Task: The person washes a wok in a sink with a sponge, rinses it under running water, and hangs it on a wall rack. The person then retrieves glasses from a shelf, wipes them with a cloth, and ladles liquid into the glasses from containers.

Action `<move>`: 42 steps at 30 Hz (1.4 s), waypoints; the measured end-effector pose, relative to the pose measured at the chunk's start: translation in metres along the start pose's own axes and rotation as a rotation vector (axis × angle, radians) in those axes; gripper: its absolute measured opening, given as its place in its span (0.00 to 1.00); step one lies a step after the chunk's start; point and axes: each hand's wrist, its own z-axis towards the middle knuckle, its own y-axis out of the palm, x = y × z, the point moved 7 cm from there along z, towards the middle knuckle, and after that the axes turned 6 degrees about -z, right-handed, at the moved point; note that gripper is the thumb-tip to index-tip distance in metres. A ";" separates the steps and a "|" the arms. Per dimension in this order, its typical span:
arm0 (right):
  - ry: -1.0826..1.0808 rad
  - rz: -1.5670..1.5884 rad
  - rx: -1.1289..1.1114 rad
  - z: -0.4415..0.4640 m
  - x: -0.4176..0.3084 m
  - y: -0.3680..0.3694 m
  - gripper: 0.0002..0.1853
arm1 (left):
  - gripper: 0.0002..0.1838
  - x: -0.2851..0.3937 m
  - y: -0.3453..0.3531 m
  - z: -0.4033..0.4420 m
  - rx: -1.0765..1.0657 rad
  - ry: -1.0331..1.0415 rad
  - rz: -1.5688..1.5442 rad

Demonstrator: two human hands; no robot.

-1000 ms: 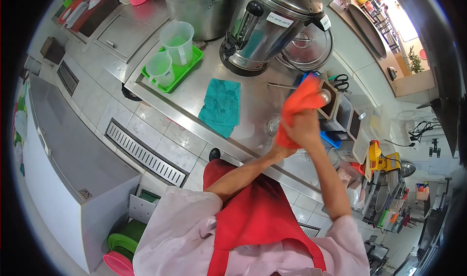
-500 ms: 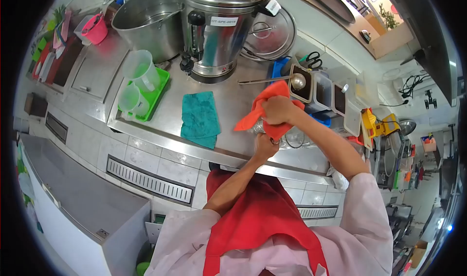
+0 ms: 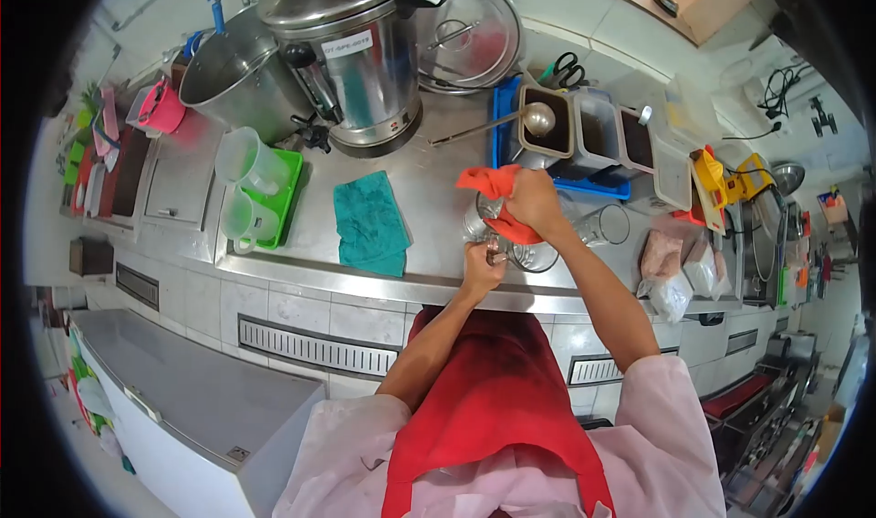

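My left hand (image 3: 483, 268) is closed around the handle of a clear glass mug (image 3: 476, 219) just above the counter's front edge. My right hand (image 3: 536, 204), fingers wrapped, grips a crumpled orange cloth (image 3: 488, 182) pressed against the mug; part of the mug is hidden behind cloth and fingers. Right beside them is another clear glass (image 3: 537, 261), and farther right a glass (image 3: 606, 225) lies tipped toward me. A teal cloth (image 3: 371, 223) is spread flat to the left of my hands.
A large steel urn (image 3: 351, 80) and a big pot (image 3: 233, 84) stand at the back left. Plastic jugs (image 3: 246, 162) sit on a green tray (image 3: 290, 189). Behind my hands are dark-filled containers (image 3: 598, 135) with a ladle (image 3: 537, 119). Plastic bags (image 3: 664, 262) lie at right.
The view has shifted, showing more of the counter's right side. My right hand with the orange cloth has turned, and more of the glasses shows beneath it. My left hand stays close to the cloth.
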 end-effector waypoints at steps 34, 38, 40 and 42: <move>0.379 0.562 -0.148 -0.268 0.178 -0.076 0.23 | 0.04 -0.010 0.014 -0.028 0.336 0.053 0.263; 0.617 0.151 0.105 -0.241 0.307 -0.196 0.30 | 0.06 0.001 0.035 -0.019 0.202 -0.195 0.049; 0.595 0.088 0.314 -0.191 0.394 -0.199 0.33 | 0.06 -0.015 0.042 -0.026 0.351 -0.189 0.032; 0.572 0.046 0.291 -0.149 0.452 -0.179 0.35 | 0.06 -0.012 0.046 -0.037 0.528 -0.183 0.020</move>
